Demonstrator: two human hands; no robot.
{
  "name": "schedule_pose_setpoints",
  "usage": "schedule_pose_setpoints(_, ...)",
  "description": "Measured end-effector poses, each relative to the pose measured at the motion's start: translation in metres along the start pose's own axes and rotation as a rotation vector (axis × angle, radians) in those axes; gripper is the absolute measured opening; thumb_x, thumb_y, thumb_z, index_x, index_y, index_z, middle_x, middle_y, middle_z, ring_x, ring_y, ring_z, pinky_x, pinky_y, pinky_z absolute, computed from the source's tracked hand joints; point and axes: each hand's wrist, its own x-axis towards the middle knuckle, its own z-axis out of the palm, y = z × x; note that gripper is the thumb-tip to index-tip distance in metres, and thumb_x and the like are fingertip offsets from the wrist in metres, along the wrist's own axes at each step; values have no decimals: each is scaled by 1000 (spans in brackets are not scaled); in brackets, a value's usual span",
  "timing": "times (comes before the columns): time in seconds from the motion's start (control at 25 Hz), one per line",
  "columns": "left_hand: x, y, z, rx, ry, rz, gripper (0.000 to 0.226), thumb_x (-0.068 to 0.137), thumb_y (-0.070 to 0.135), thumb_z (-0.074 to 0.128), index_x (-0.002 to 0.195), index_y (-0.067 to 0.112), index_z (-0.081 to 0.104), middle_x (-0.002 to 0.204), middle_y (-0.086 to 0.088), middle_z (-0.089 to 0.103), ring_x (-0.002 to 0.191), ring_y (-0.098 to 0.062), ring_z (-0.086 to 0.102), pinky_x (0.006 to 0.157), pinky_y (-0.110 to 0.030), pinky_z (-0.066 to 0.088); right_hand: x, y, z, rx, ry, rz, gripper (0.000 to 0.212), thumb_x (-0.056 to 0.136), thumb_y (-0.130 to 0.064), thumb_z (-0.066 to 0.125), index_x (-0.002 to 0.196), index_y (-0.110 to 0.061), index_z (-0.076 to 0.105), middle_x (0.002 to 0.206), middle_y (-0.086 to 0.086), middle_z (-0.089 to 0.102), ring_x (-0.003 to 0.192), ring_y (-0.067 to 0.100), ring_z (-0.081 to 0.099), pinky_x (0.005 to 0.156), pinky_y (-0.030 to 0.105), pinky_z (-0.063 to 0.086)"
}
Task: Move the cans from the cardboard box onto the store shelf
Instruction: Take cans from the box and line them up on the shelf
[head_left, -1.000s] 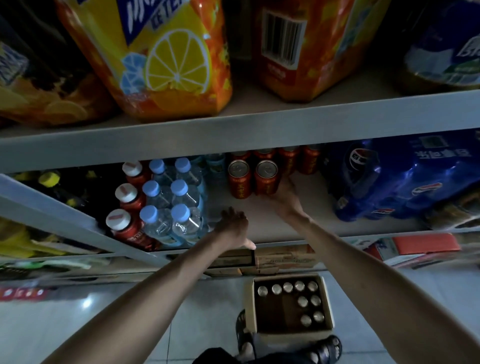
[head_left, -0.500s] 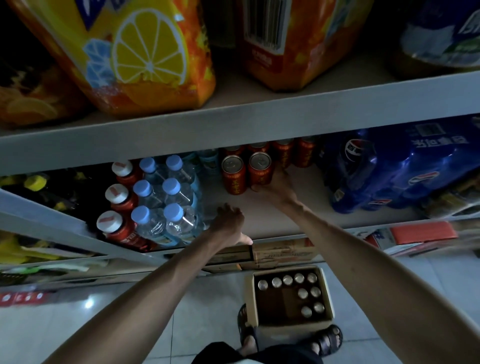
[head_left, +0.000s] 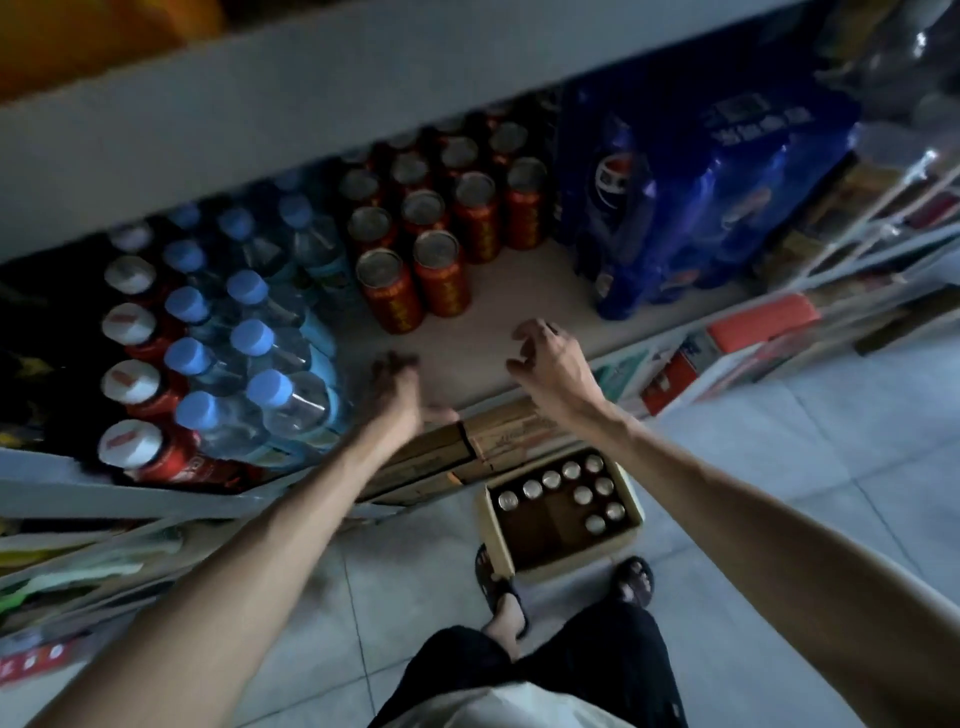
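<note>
My right hand (head_left: 550, 358) hangs just above the front edge of the shelf (head_left: 519, 291), right of centre in the frame, fingers loosely curled around nothing. My left hand (head_left: 400, 384) is beside it at centre frame. It is blurred, its fingers are bent downward and I see no can in it, though I cannot tell whether it touches the shelf board. Both hands are empty.

Just beyond the fingertips, up and to the left, the red cans (head_left: 441, 249) stand upright on the shelf in rows that run back into the dark. The front pair is near the left hand. The rows on the right stop further back, leaving a bare patch of board in front of them. On their left is a wrapped pack of blue-capped water bottles (head_left: 249, 338), and on their right a blue Pepsi pack (head_left: 701, 182).

Below my hands, at lower centre, the cardboard box (head_left: 491, 525) sits open on the tiled floor between my sandalled feet. I count about nine silver can tops (head_left: 582, 493) along its far and right sides, and the rest of its floor is bare.

I judge the job to be well past halfway. Many cans are shelved, roughly nine remain, and there is free room at the shelf front for them. The next step looks like a reach down to the box.
</note>
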Motion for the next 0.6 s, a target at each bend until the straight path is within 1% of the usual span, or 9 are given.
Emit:
schedule_pose_setpoints(0.04,-2,-2,4,-8,86,5,68,89,26,68,148,16,35,128,-8,62,110,-28,63,78,-36,59,-17,14,-7,-21,-7,-4,27,88,-18,65,114,-12,61,106,4,62,88,16,61,74,27,53)
schedule_pose_setpoints(0.12,-24,12,12,132,240,142,79,78,23,79,146,11,39,142,-13,49,127,-32,48,103,-44,45,-48,47,-14,-43,-26,7,16,89,-16,64,104,-12,65,101,1,70,83,13,66,63,13,47)
schedule_pose_setpoints(0.16,-36,24,17,207,368,256,74,78,19,77,143,9,43,144,-14,47,131,-31,44,108,-42,39,-62,65,-16,-39,-30,19,14,89,-16,64,102,-12,66,99,-1,71,82,12,68,61,9,43)
schedule_pose_setpoints(0.24,-63,44,31,181,527,548,58,81,9,69,136,5,50,138,-13,52,128,-29,47,109,-39,39,-87,95,-14,-35,-59,80,13,88,-14,64,100,-15,67,92,-9,67,79,9,67,57,5,39)
schedule_pose_setpoints(0.28,-72,56,48,176,524,670,53,81,6,65,133,4,53,133,-13,56,124,-27,50,109,-37,39,-98,111,-12,-34,-71,129,13,87,-14,63,99,-18,66,88,-10,65,77,10,66,56,8,39)
schedule_pose_setpoints(0.36,-76,66,99,165,350,815,50,80,3,62,129,4,55,128,-12,58,120,-25,53,107,-35,42,-117,152,2,-29,-95,219,15,85,-15,63,98,-21,64,87,-2,67,80,18,66,61,21,42)
schedule_pose_setpoints(0.44,-73,69,157,121,138,772,48,80,-1,62,128,6,55,125,-11,59,115,-25,57,100,-34,48,-132,192,20,0,-137,289,17,84,-14,61,99,-19,65,92,6,69,83,24,66,66,28,47)
schedule_pose_setpoints(0.48,-67,61,191,78,27,692,47,81,-1,62,127,6,55,124,-11,60,112,-26,59,96,-32,48,-139,210,31,-6,-166,310,17,84,-14,60,99,-19,66,92,8,69,84,27,66,69,32,51)
schedule_pose_setpoints(0.6,-27,28,293,57,-188,262,43,81,8,67,123,11,56,120,-12,64,108,-30,60,91,-34,47,-155,274,68,-127,-337,321,17,83,-13,58,99,-15,64,93,11,67,85,33,65,70,40,53)
